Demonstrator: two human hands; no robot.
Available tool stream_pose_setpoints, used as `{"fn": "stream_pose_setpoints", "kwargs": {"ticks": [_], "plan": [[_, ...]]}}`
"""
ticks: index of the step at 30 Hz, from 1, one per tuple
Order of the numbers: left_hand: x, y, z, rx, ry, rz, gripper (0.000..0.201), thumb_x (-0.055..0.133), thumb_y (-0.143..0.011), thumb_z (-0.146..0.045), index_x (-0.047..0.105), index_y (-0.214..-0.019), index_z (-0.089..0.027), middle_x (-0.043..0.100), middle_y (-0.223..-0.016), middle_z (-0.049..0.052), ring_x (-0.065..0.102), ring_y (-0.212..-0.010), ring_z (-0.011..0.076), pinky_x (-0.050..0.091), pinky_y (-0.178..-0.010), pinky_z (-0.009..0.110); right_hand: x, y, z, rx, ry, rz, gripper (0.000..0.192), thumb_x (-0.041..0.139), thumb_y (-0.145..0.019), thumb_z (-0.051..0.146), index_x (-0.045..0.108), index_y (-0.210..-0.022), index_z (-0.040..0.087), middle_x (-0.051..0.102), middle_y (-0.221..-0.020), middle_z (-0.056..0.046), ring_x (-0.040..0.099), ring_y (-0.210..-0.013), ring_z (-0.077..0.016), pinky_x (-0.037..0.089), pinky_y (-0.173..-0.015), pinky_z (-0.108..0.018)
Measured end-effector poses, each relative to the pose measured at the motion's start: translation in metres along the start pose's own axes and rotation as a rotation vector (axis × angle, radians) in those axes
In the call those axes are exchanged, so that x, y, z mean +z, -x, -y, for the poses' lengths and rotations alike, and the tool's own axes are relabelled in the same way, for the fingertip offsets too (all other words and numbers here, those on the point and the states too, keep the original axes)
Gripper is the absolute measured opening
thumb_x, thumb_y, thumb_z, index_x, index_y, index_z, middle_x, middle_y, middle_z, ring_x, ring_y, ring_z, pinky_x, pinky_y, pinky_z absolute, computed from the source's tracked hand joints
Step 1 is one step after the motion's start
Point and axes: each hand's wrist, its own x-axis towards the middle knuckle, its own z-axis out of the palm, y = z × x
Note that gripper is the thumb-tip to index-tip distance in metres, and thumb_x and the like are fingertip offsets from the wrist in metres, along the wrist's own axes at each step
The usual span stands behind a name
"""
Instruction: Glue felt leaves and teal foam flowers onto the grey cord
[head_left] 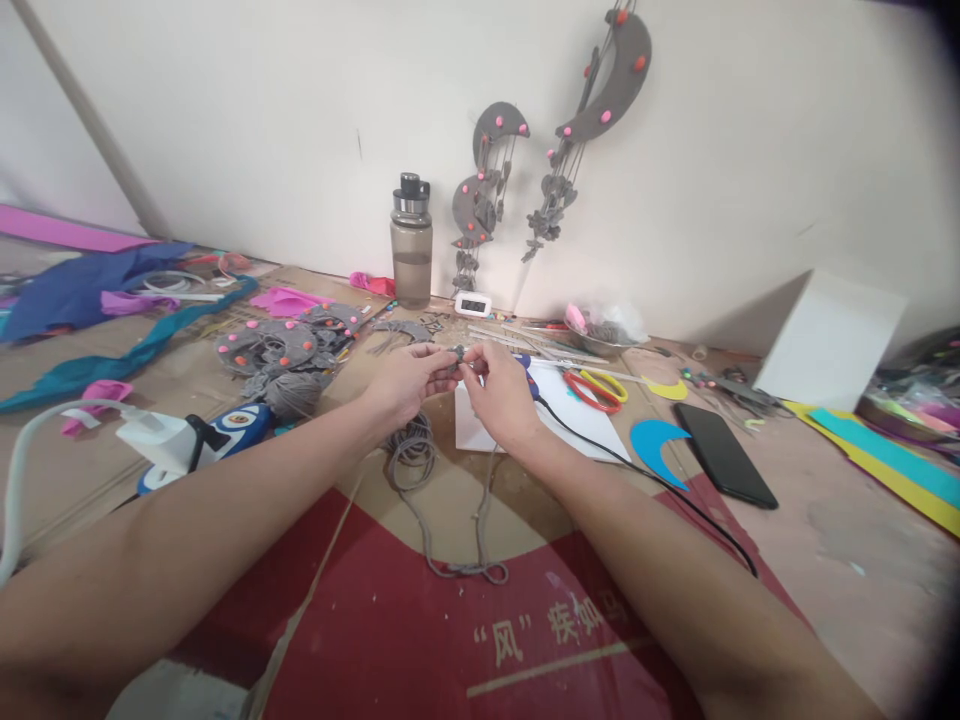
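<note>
My left hand [411,382] and my right hand [501,385] meet above the middle of the table. Both are closed, pinching a small dark grey piece [459,354] between the fingertips; its exact shape is too small to make out. Grey cord [426,535] runs up toward my right hand from a loose loop on the cardboard. A coil of the same cord [411,448] lies under my left hand. Behind my right hand, a blue tool with a black cable [645,462] is mostly hidden, resting near white paper [471,425].
Right of my hands lie red-and-yellow-handled scissors [594,390], a blue crescent [660,448] and a black phone [724,455]. To the left are grey crescents with coloured dots [266,345], a yarn ball [292,393] and a power strip [244,430]. A water bottle [412,245] stands behind.
</note>
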Motion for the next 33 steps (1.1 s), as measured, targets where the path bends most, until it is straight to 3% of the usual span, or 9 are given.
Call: {"fn": "stream_pose_setpoints", "kwargs": {"ticks": [10, 15, 21, 28, 33], "plan": [[0.001, 0.000, -0.001, 0.017, -0.125, -0.028, 0.022, 0.076, -0.060, -0.027, 0.060, -0.067, -0.014, 0.062, -0.071, 0.002, 0.062, -0.066, 0.0123, 0.043, -0.054, 0.022, -0.001, -0.003, -0.002, 0.115, -0.076, -0.059, 0.003, 0.051, -0.080, 0.023, 0.051, -0.082, 0.020, 0.056, -0.074, 0.001, 0.050, -0.069, -0.0136, 0.039, -0.066, -0.026], [-0.009, -0.011, -0.001, 0.136, -0.115, -0.079, 0.019, 0.073, -0.061, -0.024, 0.060, -0.067, -0.012, 0.058, -0.065, 0.001, 0.057, -0.056, 0.0087, 0.031, -0.042, 0.017, 0.000, -0.002, -0.002, 0.163, -0.110, 0.017, 0.013, 0.050, -0.081, 0.026, 0.053, -0.091, 0.020, 0.057, -0.072, 0.002, 0.051, -0.065, -0.0128, 0.039, -0.065, -0.025], [-0.025, -0.026, -0.009, 0.218, 0.062, -0.196, 0.015, 0.071, -0.064, -0.019, 0.059, -0.069, -0.011, 0.059, -0.062, 0.000, 0.058, -0.055, 0.0089, 0.040, -0.048, 0.018, -0.006, -0.005, 0.011, 0.169, -0.104, 0.184, 0.017, 0.048, -0.082, 0.029, 0.062, -0.082, 0.019, 0.062, -0.075, 0.000, 0.054, -0.070, -0.0128, 0.039, -0.067, -0.026], [-0.040, -0.036, -0.014, 0.207, 0.151, -0.297, 0.013, 0.069, -0.066, -0.014, 0.057, -0.069, -0.012, 0.060, -0.061, 0.000, 0.059, -0.054, 0.0088, 0.042, -0.047, 0.018, -0.041, -0.010, 0.043, 0.386, -0.490, 0.307, 0.022, 0.056, -0.076, 0.038, 0.062, -0.079, 0.018, 0.043, -0.056, 0.007, 0.036, -0.050, -0.0070, 0.028, -0.048, -0.021], [-0.046, -0.040, -0.012, 0.202, 0.185, -0.319, 0.011, 0.067, -0.067, -0.011, 0.056, -0.070, -0.012, 0.059, -0.061, 0.000, 0.059, -0.054, 0.0088, 0.043, -0.046, 0.017, -0.076, -0.004, 0.070, 0.436, -0.761, 0.279, 0.028, 0.065, -0.071, 0.042, 0.061, -0.080, 0.016, 0.037, -0.054, 0.008, 0.029, -0.046, -0.0041, 0.020, -0.043, -0.019]]}}
